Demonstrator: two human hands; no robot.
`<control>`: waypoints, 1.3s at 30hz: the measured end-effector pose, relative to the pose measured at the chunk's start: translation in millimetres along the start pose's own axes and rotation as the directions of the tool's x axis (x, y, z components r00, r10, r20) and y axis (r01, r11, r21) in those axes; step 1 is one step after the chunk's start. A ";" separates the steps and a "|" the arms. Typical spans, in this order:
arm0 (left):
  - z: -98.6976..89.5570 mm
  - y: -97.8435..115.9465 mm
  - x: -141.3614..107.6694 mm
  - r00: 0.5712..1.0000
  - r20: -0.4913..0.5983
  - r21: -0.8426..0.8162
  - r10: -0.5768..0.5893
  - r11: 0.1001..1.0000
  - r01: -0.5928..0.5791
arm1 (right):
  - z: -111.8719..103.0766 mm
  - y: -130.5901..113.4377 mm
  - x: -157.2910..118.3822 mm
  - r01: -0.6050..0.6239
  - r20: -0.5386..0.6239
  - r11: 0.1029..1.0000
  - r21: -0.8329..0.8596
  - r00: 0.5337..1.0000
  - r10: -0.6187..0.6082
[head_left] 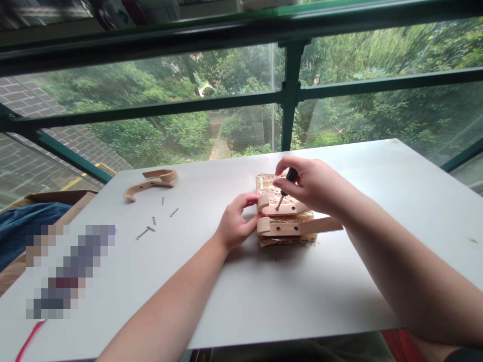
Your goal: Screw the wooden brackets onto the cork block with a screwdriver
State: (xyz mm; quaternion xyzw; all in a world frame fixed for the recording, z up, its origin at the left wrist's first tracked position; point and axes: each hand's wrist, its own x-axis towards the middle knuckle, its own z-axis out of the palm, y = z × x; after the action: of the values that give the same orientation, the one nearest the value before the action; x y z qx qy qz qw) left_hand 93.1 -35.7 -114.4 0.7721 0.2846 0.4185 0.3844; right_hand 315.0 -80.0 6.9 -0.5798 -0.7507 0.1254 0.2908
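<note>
My right hand (307,183) is closed around the black handle of a screwdriver (291,177). Its shaft slants down to a hole in the farther bent wooden hook (284,209). With thumb and fingers, my left hand (238,219) grips the curled end of that same hook. A nearer wooden hook (309,229) lies parallel to it, with two dark holes or screw heads showing. Both rest across a block wrapped in clear plastic (272,187). Part of the farther hook is hidden behind my right hand.
On the white table (302,301), two more bent wooden hooks (149,187) lie at the far left. Several loose screws (145,232) are scattered nearer. A blurred-out long object (75,269) lies at the left edge, by a cardboard box (85,198). Green-framed windows stand behind.
</note>
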 end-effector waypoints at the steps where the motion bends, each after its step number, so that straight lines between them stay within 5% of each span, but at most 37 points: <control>1: -0.1 -0.2 0.0 1.000 0.001 -0.002 -0.003 1.000 0.003 | -0.3 -0.2 -0.1 0.002 -0.004 1.000 -0.011 1.000 -0.002; 12: -1.3 -2.4 -0.6 1.000 0.006 0.000 -0.016 1.000 0.016 | -12.1 -6.3 -4.5 -0.011 0.005 0.938 -0.346 1.000 0.013; 24: -2.0 -2.2 -0.7 1.000 0.019 -0.013 -0.012 1.000 0.012 | -23.0 6.6 -0.5 -0.186 0.112 0.862 -0.471 0.957 0.268; 33: -1.3 -2.4 -0.6 1.000 0.016 -0.007 -0.015 1.000 0.015 | -8.6 -3.5 -8.6 0.033 0.059 0.997 -0.071 0.998 -0.029; 39: -2.2 -1.4 -0.5 1.000 0.017 0.025 -0.017 1.000 0.017 | -6.3 -13.2 -12.0 0.217 0.231 0.957 0.191 0.938 -0.259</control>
State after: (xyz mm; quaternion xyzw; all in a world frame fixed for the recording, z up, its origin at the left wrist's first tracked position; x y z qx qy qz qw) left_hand 90.8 -34.5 -115.0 0.7778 0.2930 0.4050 0.3809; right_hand 310.0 -96.2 15.5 -0.4381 -0.8337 0.2230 0.2515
